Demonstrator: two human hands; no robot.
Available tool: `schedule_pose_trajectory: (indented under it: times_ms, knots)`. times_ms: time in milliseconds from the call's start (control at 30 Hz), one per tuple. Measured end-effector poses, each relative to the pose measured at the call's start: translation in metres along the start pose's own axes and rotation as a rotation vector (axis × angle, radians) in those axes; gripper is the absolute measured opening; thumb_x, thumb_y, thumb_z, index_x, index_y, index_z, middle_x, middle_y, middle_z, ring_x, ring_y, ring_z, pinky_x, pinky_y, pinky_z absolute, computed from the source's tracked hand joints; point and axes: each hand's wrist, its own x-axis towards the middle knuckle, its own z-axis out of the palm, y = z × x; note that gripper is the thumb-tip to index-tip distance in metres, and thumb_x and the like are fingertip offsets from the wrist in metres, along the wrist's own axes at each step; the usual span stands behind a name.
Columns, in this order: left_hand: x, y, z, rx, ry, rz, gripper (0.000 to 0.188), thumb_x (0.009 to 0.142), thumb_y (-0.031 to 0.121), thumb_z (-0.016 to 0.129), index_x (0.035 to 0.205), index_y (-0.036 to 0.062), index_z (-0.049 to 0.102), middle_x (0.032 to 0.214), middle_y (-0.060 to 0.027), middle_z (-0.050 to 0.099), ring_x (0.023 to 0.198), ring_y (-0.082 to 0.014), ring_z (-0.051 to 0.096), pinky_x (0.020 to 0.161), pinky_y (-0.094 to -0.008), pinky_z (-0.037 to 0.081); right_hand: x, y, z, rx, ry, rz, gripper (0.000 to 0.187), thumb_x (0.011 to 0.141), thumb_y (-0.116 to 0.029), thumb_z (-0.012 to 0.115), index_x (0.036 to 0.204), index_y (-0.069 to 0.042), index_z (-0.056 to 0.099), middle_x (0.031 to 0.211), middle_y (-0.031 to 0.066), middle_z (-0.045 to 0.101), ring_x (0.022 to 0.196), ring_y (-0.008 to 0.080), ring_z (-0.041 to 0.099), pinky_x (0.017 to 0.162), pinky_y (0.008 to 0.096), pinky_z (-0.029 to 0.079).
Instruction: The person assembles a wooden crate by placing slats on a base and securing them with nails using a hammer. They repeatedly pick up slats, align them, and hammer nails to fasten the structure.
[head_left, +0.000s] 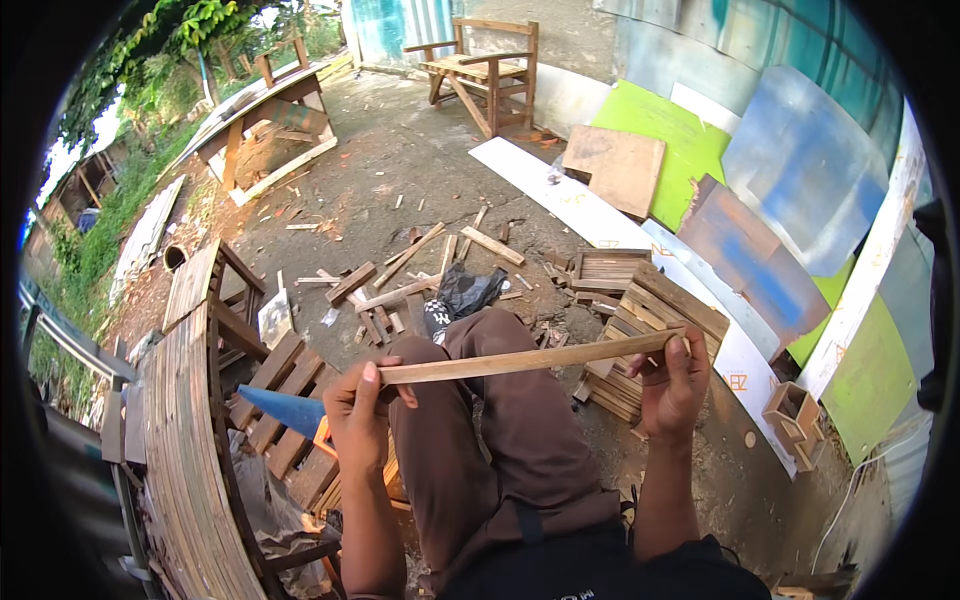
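Note:
A long, narrow wooden slat (530,361) lies level across my knees, its right end a little higher than its left. My left hand (358,402) grips the left end, thumb on top. At the other end, my right hand (672,385) pinches the slat between thumb and fingers. Below my left hand, the blue blade of a handsaw (282,407) rests over a slatted wooden piece (275,372). Beside my right hand sits a stack of slatted wooden panels (640,325).
Wood offcuts (400,290) and a black plastic bag (470,290) litter the ground ahead. A slatted bench (190,450) runs along my left. A wooden chair (490,75) stands far back. Painted boards (800,165) lean at the right wall, near a small wooden box (793,415).

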Motion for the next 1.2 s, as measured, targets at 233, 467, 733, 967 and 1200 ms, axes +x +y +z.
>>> schedule_pose_trajectory:
  times_ms: [233, 467, 733, 967, 1200]
  knots:
    - [0.027, -0.005, 0.033, 0.087, -0.208, -0.050, 0.022, 0.094, -0.003, 0.074, 0.116, -0.0088, 0.071, 0.091, -0.0150, 0.076, 0.082, -0.0201, 0.074, 0.078, -0.0324, 0.060, 0.007, -0.070, -0.011, -0.274, 0.128, -0.224, 0.022, 0.108, -0.014, 0.060, 0.123, 0.003, 0.060, 0.088, 0.0131, 0.073, 0.074, 0.0217, 0.073, 0.064, 0.0355, 0.061]
    - [0.053, -0.008, 0.038, 0.063, -0.234, -0.004, 0.023, 0.092, -0.005, 0.075, 0.114, -0.0081, 0.070, 0.091, -0.0140, 0.075, 0.082, -0.0196, 0.073, 0.077, -0.0323, 0.061, -0.009, -0.097, 0.009, -0.401, 0.128, -0.359, 0.021, 0.104, -0.010, 0.065, 0.119, 0.005, 0.061, 0.088, 0.0141, 0.073, 0.073, 0.0221, 0.073, 0.066, 0.0352, 0.061]
    - [0.077, -0.025, 0.031, -0.002, -0.130, 0.038, 0.024, 0.095, 0.001, 0.075, 0.117, -0.0065, 0.069, 0.085, -0.0122, 0.072, 0.074, -0.0189, 0.070, 0.073, -0.0317, 0.057, -0.036, -0.119, 0.026, -0.634, 0.088, -0.353, 0.019, 0.095, 0.000, 0.074, 0.111, 0.006, 0.066, 0.088, 0.0143, 0.074, 0.073, 0.0202, 0.072, 0.067, 0.0314, 0.059]
    - [0.091, -0.046, 0.043, -0.103, -0.157, -0.022, 0.027, 0.097, 0.003, 0.074, 0.121, -0.0070, 0.068, 0.085, -0.0115, 0.072, 0.074, -0.0187, 0.071, 0.072, -0.0335, 0.059, -0.066, -0.128, 0.034, -0.710, 0.136, -0.314, 0.021, 0.090, 0.004, 0.077, 0.110, 0.008, 0.071, 0.088, 0.0142, 0.073, 0.073, 0.0195, 0.072, 0.067, 0.0306, 0.058]
    - [0.097, -0.063, 0.076, -0.136, -0.206, -0.082, 0.027, 0.098, 0.004, 0.072, 0.123, -0.0060, 0.068, 0.091, -0.0106, 0.072, 0.076, -0.0175, 0.071, 0.071, -0.0324, 0.060, -0.084, -0.141, 0.026, -0.847, 0.263, -0.301, 0.025, 0.090, 0.002, 0.077, 0.114, 0.010, 0.072, 0.087, 0.0148, 0.073, 0.071, 0.0199, 0.071, 0.067, 0.0310, 0.058]
